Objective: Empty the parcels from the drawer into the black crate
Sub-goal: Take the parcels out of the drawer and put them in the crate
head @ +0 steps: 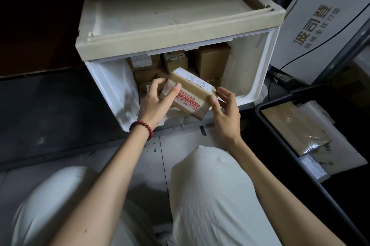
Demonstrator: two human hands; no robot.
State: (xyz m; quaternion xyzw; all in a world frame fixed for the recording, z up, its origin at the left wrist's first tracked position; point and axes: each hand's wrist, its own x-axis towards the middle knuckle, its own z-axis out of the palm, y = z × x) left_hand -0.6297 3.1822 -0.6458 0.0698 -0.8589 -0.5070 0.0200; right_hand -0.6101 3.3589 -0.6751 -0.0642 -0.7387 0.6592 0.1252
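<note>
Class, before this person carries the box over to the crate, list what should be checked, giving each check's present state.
1. Both hands hold the box: ok; left hand and right hand grip its ends.
2. Box out of the drawer: cannot tell; it tilts at the mouth.
3. Room in the crate: ok; flat parcels lie low.
4. Drawer emptied: not ok; boxes remain inside.

I see drawer (112, 85) as white plastic, matt, scuffed; parcel (195, 93) brown cardboard, matt, w/ paper label (193, 79), glossy printed tape (187, 101); black crate (280, 137) smooth plastic, slight sheen; bracelet (142, 127) glossy red beads; trousers (210, 195) pale matt cloth
</note>
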